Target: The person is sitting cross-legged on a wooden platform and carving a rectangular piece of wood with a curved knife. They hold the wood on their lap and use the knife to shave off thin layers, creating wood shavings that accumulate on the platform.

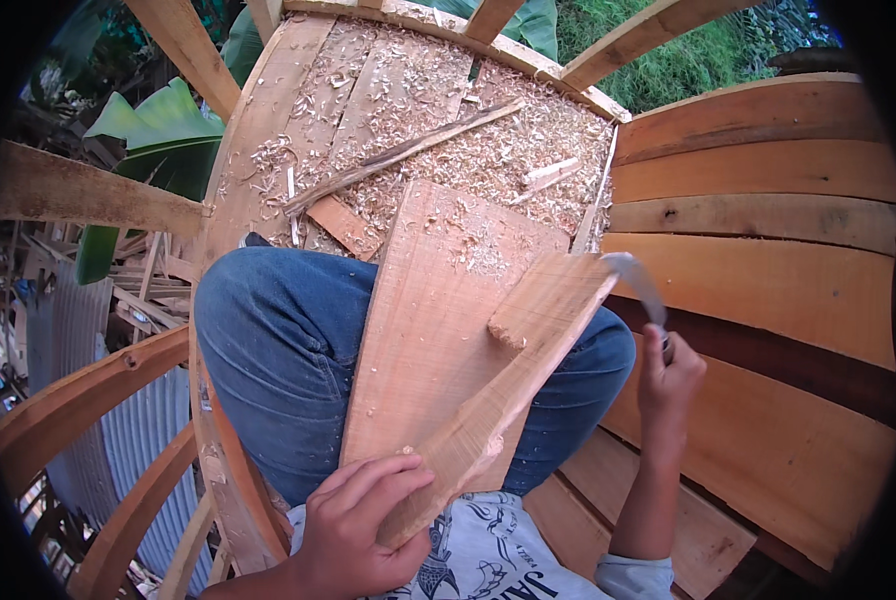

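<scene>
My left hand is closed around the near end of a carved wooden piece, long and narrow with a wider, squared far end. The piece slants from my lap up to the right over a broad flat board lying between my knees. In my right hand, closed on its handle, is a curved knife with a hooked metal blade. The blade's tip is at the top right corner of the wooden piece; whether it cuts in there, I cannot tell. A pale, freshly cut edge runs along the piece's right side.
Wood shavings cover the plank floor ahead. A long stick, a small block and pale offcuts lie among them. A plank wall rises close on the right; wooden slats stand on the left.
</scene>
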Motion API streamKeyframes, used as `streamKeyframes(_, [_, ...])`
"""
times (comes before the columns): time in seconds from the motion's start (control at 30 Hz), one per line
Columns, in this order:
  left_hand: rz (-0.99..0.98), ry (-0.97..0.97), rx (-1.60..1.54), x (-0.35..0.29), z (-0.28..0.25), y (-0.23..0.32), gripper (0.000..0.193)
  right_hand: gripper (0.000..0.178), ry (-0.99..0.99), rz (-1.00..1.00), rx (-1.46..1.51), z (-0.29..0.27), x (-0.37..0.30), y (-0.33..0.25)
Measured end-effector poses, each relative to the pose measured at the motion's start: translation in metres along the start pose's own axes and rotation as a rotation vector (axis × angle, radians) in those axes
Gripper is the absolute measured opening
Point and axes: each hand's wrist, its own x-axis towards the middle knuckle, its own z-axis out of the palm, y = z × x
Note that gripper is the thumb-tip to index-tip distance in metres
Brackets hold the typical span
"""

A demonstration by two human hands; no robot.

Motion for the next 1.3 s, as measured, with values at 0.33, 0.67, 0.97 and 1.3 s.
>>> streamKeyframes(0.33, [-0.037,-0.029,0.004,0.004,-0.001,0.000,0.043,0.049,-0.372,0.074,0.299,-0.018,-0.042,-0.049])
streamKeyframes(0.67, [-0.017,-0.018,0.005,0.004,0.000,0.001,0.043,0.059,-0.161,0.006,0.172,0.003,-0.011,-0.028])
streamKeyframes(0.97, [-0.003,-0.026,0.010,0.005,-0.003,-0.002,0.043,0.058,-0.077,0.216,0.323,-0.005,0.001,0.018])
streamKeyframes(1.3, [-0.015,-0.029,0.009,0.006,0.000,-0.002,0.044,0.053,-0.218,0.040,0.238,0.007,-0.010,-0.033])
